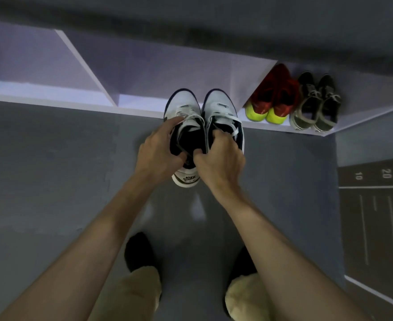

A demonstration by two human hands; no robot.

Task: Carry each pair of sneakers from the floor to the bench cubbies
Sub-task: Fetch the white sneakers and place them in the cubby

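I hold a pair of white and navy sneakers side by side in front of the white bench cubbies, toes pointing at the bench. My left hand grips the collar of the left sneaker, whose white heel shows below my fingers. My right hand grips the collar of the right sneaker. The toes of both reach over the bench's front edge, at the middle cubby. Whether the soles touch anything is hidden.
In the right cubby stand a red pair with yellow-green heels and a dark grey pair. The left cubby holds nothing visible. Grey floor lies around my feet; a dark mat with numbers lies at right.
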